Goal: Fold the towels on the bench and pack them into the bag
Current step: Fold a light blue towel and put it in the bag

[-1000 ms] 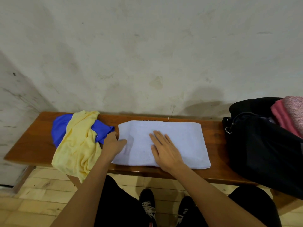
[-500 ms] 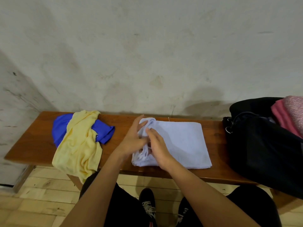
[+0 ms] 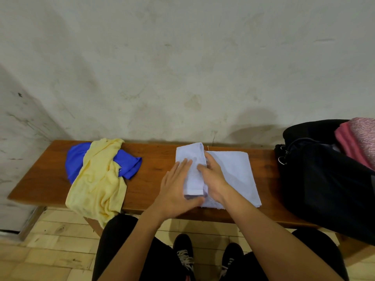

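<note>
A pale lavender towel (image 3: 233, 175) lies on the wooden bench (image 3: 156, 159), its left part folded over as a narrow flap. My left hand (image 3: 174, 187) presses flat on that flap with straight fingers. My right hand (image 3: 214, 177) pinches the flap's right edge, thumb on top and fingertips tucked at the fold. A crumpled yellow towel (image 3: 95, 185) drapes over a blue towel (image 3: 127, 163) at the bench's left end. The black bag (image 3: 324, 189) sits open at the right end.
Folded pink towels (image 3: 357, 138) stick out of the bag's top. A stained wall runs right behind the bench. The yellow towel hangs over the front edge. My legs and shoes (image 3: 183, 252) are on the tiled floor below.
The towel lay flat under both hands. Both hands then lifted its left end and folded it rightward. It now lies as a flap, with the left hand flattened on it.
</note>
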`<move>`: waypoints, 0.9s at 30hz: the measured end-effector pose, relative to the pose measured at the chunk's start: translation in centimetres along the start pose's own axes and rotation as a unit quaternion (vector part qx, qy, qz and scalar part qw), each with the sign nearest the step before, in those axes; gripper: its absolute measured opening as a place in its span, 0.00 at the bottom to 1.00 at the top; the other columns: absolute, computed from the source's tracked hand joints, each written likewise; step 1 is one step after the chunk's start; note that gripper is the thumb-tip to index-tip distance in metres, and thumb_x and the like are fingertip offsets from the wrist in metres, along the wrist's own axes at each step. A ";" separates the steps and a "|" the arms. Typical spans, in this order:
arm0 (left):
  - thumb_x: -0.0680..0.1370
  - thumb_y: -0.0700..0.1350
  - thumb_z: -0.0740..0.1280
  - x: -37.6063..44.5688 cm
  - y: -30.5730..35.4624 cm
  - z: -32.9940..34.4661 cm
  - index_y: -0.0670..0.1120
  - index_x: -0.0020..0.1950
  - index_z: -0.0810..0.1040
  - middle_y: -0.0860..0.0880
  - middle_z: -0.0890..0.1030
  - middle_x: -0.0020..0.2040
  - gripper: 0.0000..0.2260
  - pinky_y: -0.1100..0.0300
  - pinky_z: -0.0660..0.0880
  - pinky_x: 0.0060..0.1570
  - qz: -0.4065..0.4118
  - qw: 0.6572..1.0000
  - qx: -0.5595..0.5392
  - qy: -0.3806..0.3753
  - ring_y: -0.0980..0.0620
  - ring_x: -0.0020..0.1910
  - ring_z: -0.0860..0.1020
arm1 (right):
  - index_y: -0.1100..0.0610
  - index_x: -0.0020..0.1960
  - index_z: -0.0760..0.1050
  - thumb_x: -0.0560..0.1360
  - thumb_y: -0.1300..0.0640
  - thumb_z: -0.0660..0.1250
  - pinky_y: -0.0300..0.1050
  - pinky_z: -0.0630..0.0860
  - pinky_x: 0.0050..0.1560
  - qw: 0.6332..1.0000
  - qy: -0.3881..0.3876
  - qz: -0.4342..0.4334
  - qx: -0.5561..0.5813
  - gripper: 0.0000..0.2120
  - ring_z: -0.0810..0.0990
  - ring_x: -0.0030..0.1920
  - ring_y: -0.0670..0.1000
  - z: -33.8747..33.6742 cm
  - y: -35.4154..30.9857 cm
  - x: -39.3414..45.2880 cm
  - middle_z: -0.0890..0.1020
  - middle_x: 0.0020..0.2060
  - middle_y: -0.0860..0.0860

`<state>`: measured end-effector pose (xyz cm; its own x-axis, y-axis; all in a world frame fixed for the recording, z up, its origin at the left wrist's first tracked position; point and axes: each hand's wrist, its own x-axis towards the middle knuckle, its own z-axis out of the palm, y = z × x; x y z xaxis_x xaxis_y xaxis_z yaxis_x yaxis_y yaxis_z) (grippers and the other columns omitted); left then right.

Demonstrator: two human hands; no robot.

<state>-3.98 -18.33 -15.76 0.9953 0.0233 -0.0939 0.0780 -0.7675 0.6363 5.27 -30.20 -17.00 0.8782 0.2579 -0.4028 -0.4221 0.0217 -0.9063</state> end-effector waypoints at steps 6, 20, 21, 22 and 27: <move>0.79 0.52 0.61 1.0 -0.3 2.8 0.52 0.77 0.41 0.52 0.44 0.80 0.35 0.52 0.44 0.77 0.104 0.991 0.064 0.045 0.56 0.78 0.40 | 0.42 0.75 0.65 0.83 0.65 0.57 0.51 0.78 0.62 0.999 0.020 -0.023 -0.018 0.26 0.76 0.63 0.52 -1.7 -0.6 0.2 0.71 0.70 0.50; 0.78 0.39 0.53 1.8 1.5 6.1 0.52 0.78 0.46 0.55 0.45 0.78 0.31 0.48 0.39 0.76 0.085 0.985 0.135 0.068 0.56 0.78 0.39 | 0.55 0.77 0.63 0.81 0.60 0.64 0.37 0.60 0.71 0.932 -0.001 -0.131 -0.339 0.25 0.60 0.76 0.51 -8.9 -0.3 -0.5 0.61 0.77 0.52; 0.79 0.39 0.55 1.8 1.6 6.1 0.53 0.78 0.45 0.56 0.43 0.78 0.31 0.48 0.38 0.76 0.085 0.983 0.151 0.059 0.55 0.77 0.38 | 0.55 0.77 0.62 0.80 0.59 0.65 0.38 0.59 0.71 0.928 -0.004 -0.129 -0.349 0.27 0.59 0.77 0.51 -9.4 -0.3 -0.7 0.61 0.77 0.52; 0.80 0.39 0.57 1.8 1.8 6.0 0.53 0.78 0.44 0.56 0.42 0.78 0.31 0.48 0.38 0.76 0.087 0.981 0.165 0.053 0.55 0.77 0.37 | 0.55 0.78 0.61 0.80 0.59 0.66 0.40 0.59 0.73 0.927 -0.004 -0.125 -0.354 0.28 0.59 0.77 0.51 -10.0 -0.2 -0.8 0.61 0.78 0.52; 0.77 0.39 0.58 1.5 2.4 6.1 0.50 0.78 0.54 0.51 0.51 0.79 0.30 0.51 0.43 0.77 0.103 0.982 0.147 0.052 0.52 0.78 0.44 | 0.53 0.79 0.58 0.79 0.55 0.68 0.48 0.61 0.74 0.921 -0.004 -0.099 -0.376 0.33 0.58 0.77 0.53 -12.4 -0.5 -1.1 0.58 0.78 0.50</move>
<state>-2.67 -24.03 -19.06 0.9898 -0.0985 0.1028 -0.1309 -0.9142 0.3835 7.28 -42.49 -17.71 0.9179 0.3285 -0.2225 0.0239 -0.6057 -0.7953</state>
